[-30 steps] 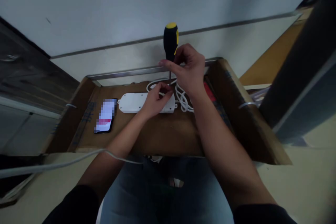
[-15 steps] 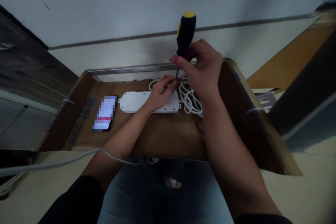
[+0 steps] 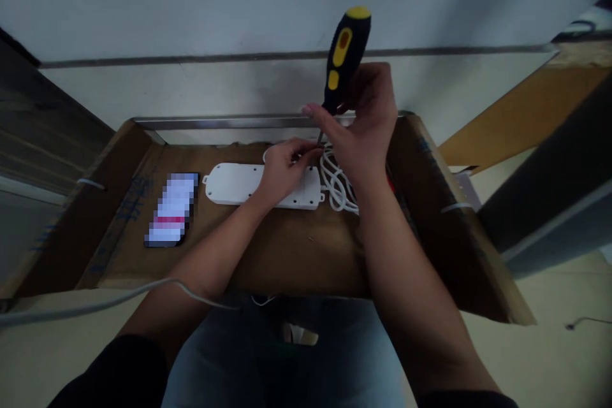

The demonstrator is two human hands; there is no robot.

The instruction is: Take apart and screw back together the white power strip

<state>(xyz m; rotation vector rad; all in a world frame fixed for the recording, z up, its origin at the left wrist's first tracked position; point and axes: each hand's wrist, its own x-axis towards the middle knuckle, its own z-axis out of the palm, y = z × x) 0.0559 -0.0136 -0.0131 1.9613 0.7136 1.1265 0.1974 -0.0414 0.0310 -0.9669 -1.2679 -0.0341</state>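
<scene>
Screwdriver tip [image 3: 319, 142] near far edge of power strip [image 3: 234, 183]

My left hand [image 3: 289, 173] rests palm-down with its fingers [image 3: 306, 153] curled inward, while my right hand [image 3: 361, 121] is raised just above it, closed in a grip.

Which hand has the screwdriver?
The right hand grips the black-and-yellow screwdriver by its handle; the left hand holds no screwdriver and rests on the white power strip.
</scene>
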